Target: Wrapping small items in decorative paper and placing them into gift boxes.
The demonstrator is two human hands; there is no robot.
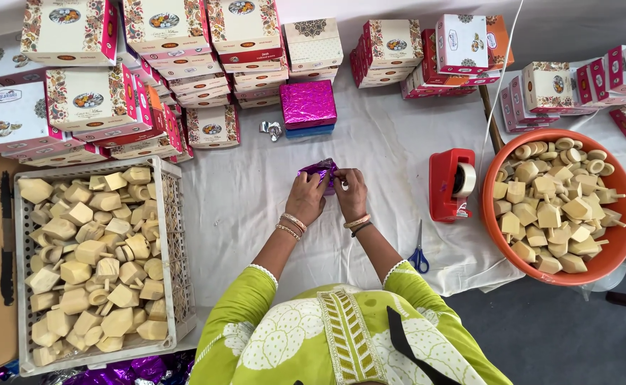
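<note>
On the counter (256,192), middle: purple foil bundle (320,171), pinched between both hands.
Left hand (306,197): closed on the foil.
Right hand (350,192): fingers gripping its other edge.
Risk: thin foil may tear (tight pinching would cause it).
Boxes: floral pink-and-cream stacks (149,64) along the far edge; magenta foil-wrapped square box (308,104) near centre.
Sides: grey crate (24,249) left, orange tub (616,257) right.
</note>
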